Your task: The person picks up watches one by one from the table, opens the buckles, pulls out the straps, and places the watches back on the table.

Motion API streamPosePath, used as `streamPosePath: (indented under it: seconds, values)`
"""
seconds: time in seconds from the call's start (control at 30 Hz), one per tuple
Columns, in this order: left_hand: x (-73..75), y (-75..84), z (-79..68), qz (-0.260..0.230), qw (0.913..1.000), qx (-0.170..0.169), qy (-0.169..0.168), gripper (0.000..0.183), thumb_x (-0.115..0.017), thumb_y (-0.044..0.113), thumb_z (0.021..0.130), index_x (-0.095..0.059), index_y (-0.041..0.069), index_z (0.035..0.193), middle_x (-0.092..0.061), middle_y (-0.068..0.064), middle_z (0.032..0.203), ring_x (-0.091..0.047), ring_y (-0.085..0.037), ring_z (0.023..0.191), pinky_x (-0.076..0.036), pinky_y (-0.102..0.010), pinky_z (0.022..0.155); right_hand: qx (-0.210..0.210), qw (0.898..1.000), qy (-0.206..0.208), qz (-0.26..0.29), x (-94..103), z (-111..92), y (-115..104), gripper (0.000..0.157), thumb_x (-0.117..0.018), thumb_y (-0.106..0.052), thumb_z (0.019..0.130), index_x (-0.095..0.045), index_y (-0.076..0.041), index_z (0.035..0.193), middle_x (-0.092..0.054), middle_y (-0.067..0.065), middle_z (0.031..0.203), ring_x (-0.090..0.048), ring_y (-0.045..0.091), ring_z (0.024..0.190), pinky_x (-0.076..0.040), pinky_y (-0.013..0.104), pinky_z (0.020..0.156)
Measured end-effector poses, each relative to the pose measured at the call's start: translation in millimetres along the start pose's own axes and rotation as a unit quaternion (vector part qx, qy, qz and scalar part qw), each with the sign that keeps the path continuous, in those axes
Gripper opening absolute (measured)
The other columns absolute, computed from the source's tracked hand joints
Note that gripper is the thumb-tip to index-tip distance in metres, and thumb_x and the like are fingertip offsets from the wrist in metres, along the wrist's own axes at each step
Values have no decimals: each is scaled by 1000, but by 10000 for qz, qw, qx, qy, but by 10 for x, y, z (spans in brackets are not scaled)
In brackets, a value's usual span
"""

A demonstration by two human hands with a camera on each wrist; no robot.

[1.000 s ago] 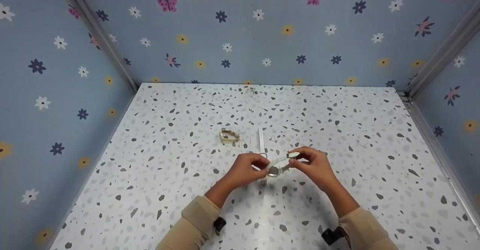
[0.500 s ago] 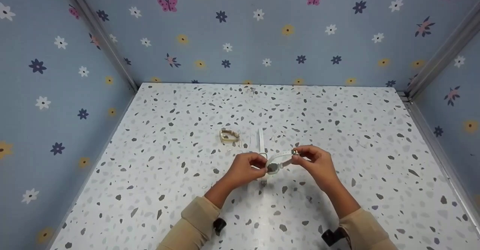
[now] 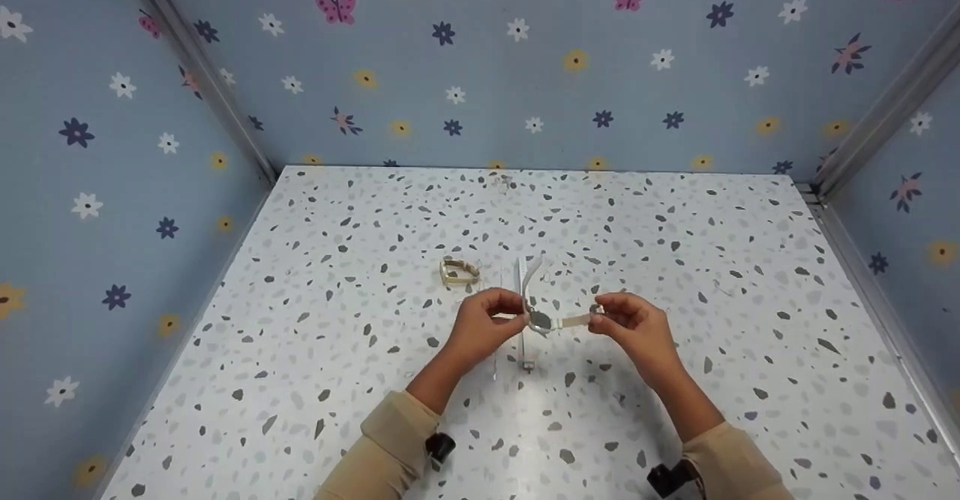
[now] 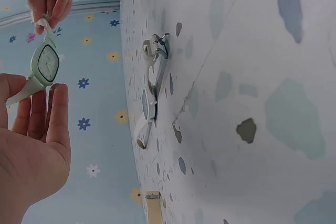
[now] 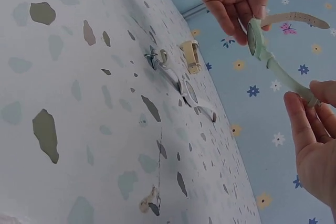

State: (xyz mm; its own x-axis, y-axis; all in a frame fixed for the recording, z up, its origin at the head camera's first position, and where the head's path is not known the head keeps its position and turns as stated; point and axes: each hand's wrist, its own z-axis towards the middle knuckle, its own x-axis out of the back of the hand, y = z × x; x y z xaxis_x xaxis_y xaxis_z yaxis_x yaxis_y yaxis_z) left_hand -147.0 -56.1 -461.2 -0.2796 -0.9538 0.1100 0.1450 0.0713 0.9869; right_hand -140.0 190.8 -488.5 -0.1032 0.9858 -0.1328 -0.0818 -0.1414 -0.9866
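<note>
Over tbl [image 3: 337, 237], L grip [image 3: 480, 327], R grip [image 3: 640, 329] pinch watch [image 3: 542, 323]; L-wrist: dial [image 4: 48, 63], head: caseback [image 3: 539, 320].

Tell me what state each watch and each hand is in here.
Pale green watch: unfastened, held above the table.
White watch: unfastened, lying on the table.
Gold watch: on the table, strap looped, apparently fastened.
Left hand: pinching the green watch beside its case.
Right hand: pinching one strap end.

A speckled white table [image 3: 637, 237] bears a white watch [image 5: 190, 92] and (nearby) a looped gold-toned band [image 5: 187, 53].
</note>
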Motion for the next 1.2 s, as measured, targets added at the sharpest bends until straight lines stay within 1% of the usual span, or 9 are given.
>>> streamPosePath:
  seconds: [0.2, 0.37, 0.43, 0.5, 0.67, 0.73, 0.83, 1.07, 1.2]
  values:
    - [0, 95, 30, -246, 9996, -162, 19, 20, -64, 3, 79, -59, -6, 96, -60, -11, 92, -58, -25, 88, -52, -32, 70, -388, 9972, 70, -636, 8, -31, 78, 38, -71, -9, 74, -56, 11, 103, -57, 23, 93, -61, 30, 77, -52, 37, 71]
    - [-31, 198, 46, 96, 9997, -166, 154, 19, -67, 8, 78, -61, -3, 93, -61, -10, 90, -58, -21, 87, -51, -34, 72, -595, 9937, 34, -952, 2, -37, 114, 35, -71, -11, 75, -58, 7, 101, -59, 19, 91, -61, 27, 76, -46, 52, 76]
    - [-46, 216, 52, 188, 9996, -149, 168, 19, -67, 9, 78, -61, -2, 92, -61, -9, 90, -58, -19, 86, -51, -33, 71, -580, 9915, -53, -1167, -16, -45, 74, 30, -69, -11, 76, -60, 5, 100, -60, 18, 92, -60, 26, 79, -46, 52, 78]
    - [-61, 218, 62, 233, 9995, -145, 155, 18, -67, 9, 78, -61, -1, 92, -61, -9, 90, -58, -18, 86, -51, -32, 69, -480, 9890, -130, -1392, -51, -65, -9, 27, -66, -8, 79, -59, 6, 100, -60, 19, 95, -59, 29, 86, -49, 42, 78]
    - [-111, 248, 71, 374, 9989, -232, 176, 17, -66, 5, 78, -60, -4, 91, -61, -14, 89, -59, -20, 84, -51, -31, 66, 101, 9821, -227, -1868, -159, -94, -207, 27, -62, 0, 80, -56, 12, 104, -57, 23, 104, -51, 40, 101, -43, 42, 88]
    - [-132, 261, 71, 504, 9982, -265, 195, 17, -66, 5, 78, -61, -5, 91, -61, -14, 88, -59, -21, 82, -51, -30, 65, 392, 9802, -316, -1915, -187, -86, -239, 27, -62, 1, 80, -56, 11, 104, -56, 25, 104, -50, 41, 100, -38, 52, 88]
    - [-171, 256, 77, 697, 9966, -343, 291, 17, -66, 5, 77, -60, -4, 90, -61, -14, 86, -59, -20, 80, -50, -27, 64, 666, 9788, -561, -1855, -230, -82, -289, 27, -61, 1, 81, -55, 11, 106, -54, 26, 107, -51, 41, 100, -41, 52, 86]
    - [-242, 2, 188, 1006, 9933, -259, 508, 15, -70, 18, 76, -61, 11, 85, -61, 1, 80, -59, -11, 75, -49, -25, 68, 903, 9729, -1025, -1867, -323, -88, -295, 30, -61, 0, 81, -53, 10, 109, -53, 23, 108, -51, 44, 98, -45, 48, 82]
    - [-271, -11, 191, 998, 9931, -200, 587, 15, -69, 19, 75, -61, 11, 84, -61, 2, 79, -59, -11, 73, -50, -25, 66, 1010, 9717, -1121, -1820, -377, -107, -276, 30, -62, 2, 80, -53, 13, 107, -53, 26, 105, -51, 46, 95, -47, 48, 80]
